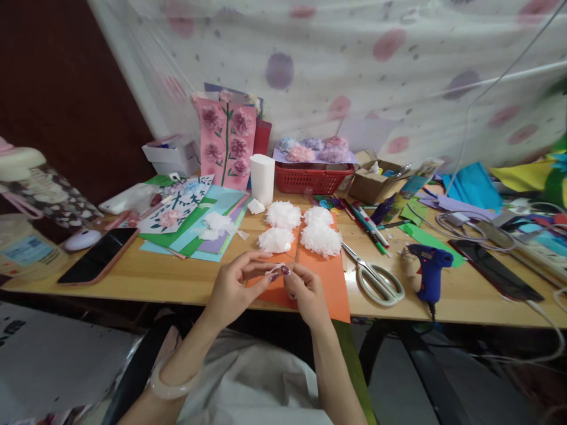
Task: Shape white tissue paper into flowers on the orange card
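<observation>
My left hand [241,283] and my right hand [303,286] meet over the front edge of the table, fingertips pinched together. Between them is a small piece of thin white paper [276,268], mostly covered by the fingers. Beneath the hands lies orange paper [334,292], its near end reaching past the table edge. Just beyond my fingers sit several fluffy white paper flowers [321,238], grouped on and beside the orange sheet. White scissors [378,280] rest to the right of my right hand, apart from it.
A blue glue gun [429,268] stands at the right, near a dark phone [494,268] and cables. Pens [367,227] lie behind the scissors. Leftward are coloured papers [208,236], another phone [100,255] and a bottle [44,189]. A red basket [310,179] and white roll [262,180] stand behind.
</observation>
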`<state>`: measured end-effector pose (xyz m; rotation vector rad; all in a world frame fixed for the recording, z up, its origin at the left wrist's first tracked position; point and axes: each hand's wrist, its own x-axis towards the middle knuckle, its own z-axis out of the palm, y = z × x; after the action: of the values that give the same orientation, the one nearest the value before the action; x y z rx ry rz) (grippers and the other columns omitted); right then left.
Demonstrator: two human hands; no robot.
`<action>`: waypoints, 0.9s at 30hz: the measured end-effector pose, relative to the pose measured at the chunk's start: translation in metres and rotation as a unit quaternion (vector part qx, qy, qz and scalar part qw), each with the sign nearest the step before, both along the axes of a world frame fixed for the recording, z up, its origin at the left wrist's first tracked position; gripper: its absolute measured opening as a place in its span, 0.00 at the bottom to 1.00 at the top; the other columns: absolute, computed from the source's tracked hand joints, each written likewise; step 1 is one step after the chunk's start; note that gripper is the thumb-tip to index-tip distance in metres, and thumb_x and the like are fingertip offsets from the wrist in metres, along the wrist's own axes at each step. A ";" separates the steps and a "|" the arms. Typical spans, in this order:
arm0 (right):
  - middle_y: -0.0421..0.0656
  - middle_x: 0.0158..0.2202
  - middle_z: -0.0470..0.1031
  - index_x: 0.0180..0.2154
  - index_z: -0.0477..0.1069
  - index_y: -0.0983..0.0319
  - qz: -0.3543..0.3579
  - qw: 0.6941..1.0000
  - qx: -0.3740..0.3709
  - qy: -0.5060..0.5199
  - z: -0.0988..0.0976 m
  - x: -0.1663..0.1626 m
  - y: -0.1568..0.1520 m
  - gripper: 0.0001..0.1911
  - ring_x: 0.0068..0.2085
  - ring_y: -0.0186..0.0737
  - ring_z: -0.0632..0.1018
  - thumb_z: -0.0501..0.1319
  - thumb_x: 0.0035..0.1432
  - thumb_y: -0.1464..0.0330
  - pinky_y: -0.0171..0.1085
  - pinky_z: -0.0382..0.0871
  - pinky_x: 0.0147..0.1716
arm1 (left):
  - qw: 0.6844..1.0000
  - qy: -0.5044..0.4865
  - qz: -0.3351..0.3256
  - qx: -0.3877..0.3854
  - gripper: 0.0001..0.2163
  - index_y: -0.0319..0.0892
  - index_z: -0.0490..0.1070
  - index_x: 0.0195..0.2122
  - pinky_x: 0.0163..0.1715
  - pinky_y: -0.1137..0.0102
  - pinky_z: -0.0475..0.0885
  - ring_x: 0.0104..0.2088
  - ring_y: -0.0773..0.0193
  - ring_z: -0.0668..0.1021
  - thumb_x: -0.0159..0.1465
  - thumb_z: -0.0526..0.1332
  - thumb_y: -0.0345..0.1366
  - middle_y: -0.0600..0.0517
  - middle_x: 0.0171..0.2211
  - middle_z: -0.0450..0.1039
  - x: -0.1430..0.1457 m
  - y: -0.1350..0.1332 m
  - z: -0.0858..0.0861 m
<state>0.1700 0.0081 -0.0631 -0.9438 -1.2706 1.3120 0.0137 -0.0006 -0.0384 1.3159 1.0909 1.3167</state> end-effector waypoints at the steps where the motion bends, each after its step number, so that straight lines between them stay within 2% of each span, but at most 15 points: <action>1: 0.34 0.17 0.53 0.29 0.78 0.63 0.000 1.000 -0.004 0.004 -0.001 0.000 0.000 0.25 0.20 0.31 0.53 0.62 0.56 0.46 0.34 0.46 0.20 | 1.000 -0.004 -0.008 -0.004 0.13 0.43 0.77 0.36 0.42 0.65 0.80 0.39 0.55 0.85 0.51 0.74 0.37 0.47 0.36 0.84 0.000 0.000 0.000; 3: 0.34 0.17 0.52 0.29 0.78 0.63 0.000 1.000 -0.008 0.010 -0.002 0.000 0.000 0.25 0.21 0.31 0.53 0.62 0.55 0.46 0.34 0.46 0.20 | 1.000 -0.009 -0.015 -0.002 0.08 0.43 0.78 0.31 0.42 0.66 0.80 0.37 0.56 0.85 0.52 0.73 0.37 0.47 0.34 0.84 -0.001 0.001 0.001; 6: 0.34 0.17 0.53 0.29 0.78 0.63 0.005 1.000 -0.003 0.017 -0.004 0.000 0.001 0.24 0.21 0.30 0.53 0.62 0.56 0.48 0.34 0.46 0.20 | 1.000 -0.018 -0.010 0.003 0.07 0.44 0.76 0.27 0.40 0.67 0.80 0.35 0.57 0.85 0.52 0.73 0.36 0.48 0.32 0.84 -0.001 0.001 0.000; 11: 0.33 0.17 0.53 0.29 0.78 0.63 0.019 0.999 0.005 0.036 -0.008 0.000 0.002 0.21 0.21 0.30 0.52 0.61 0.59 0.52 0.34 0.47 0.21 | 1.000 -0.011 -0.016 0.017 0.07 0.44 0.73 0.26 0.41 0.66 0.80 0.37 0.57 0.85 0.55 0.71 0.35 0.48 0.34 0.84 -0.002 0.002 -0.003; 20: 0.33 0.17 0.53 0.30 0.78 0.63 0.023 0.999 0.006 0.035 -0.007 0.001 0.002 0.19 0.21 0.30 0.52 0.60 0.60 0.54 0.34 0.47 0.21 | 0.994 0.071 -0.016 0.076 0.06 0.44 0.72 0.26 0.42 0.65 0.80 0.41 0.54 0.85 0.59 0.68 0.32 0.46 0.39 0.84 -0.004 -0.001 -0.003; 27: 0.33 0.17 0.53 0.29 0.77 0.62 0.027 0.999 0.010 0.042 -0.008 0.000 0.003 0.18 0.20 0.30 0.52 0.60 0.59 0.55 0.33 0.47 0.20 | 0.989 0.086 -0.024 0.118 0.07 0.43 0.70 0.27 0.43 0.68 0.80 0.42 0.57 0.85 0.60 0.67 0.30 0.47 0.39 0.85 -0.004 0.001 -0.004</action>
<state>0.1703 0.0110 -0.0707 -0.8370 -1.2502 1.3642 0.0097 0.0007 -0.0428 1.6463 1.0339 1.3474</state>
